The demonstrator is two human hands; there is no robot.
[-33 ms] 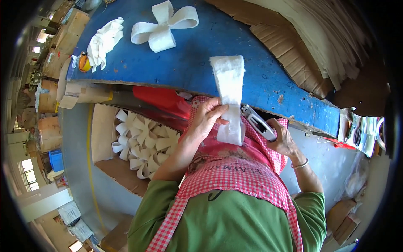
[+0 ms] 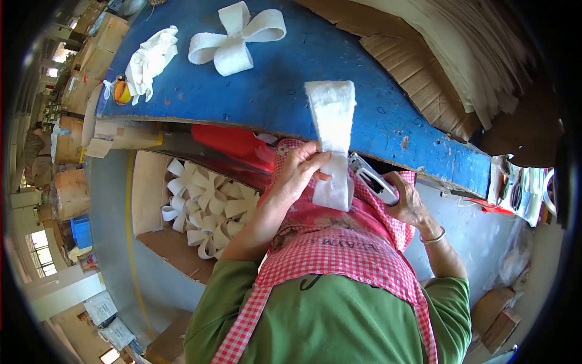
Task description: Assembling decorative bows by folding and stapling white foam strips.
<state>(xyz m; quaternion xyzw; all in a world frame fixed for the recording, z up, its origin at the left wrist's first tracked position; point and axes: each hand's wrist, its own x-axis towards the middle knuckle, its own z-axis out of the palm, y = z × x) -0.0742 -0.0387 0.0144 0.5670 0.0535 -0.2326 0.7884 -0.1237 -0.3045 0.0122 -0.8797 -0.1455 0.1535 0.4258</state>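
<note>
My left hand pinches the lower part of a folded white fabric strip. The strip's upper end lies on the blue table, and its lower end hangs over the table's near edge above my red checked apron. My right hand grips a white and black hand tool just right of the strip, below the table edge. A finished white fabric bow lies at the far side of the table.
A crumpled white cloth and a small yellow object sit at the table's left end. A cardboard box to my lower left holds several white bows. A red object lies under the table. Stacked cardboard sheets fill the upper right.
</note>
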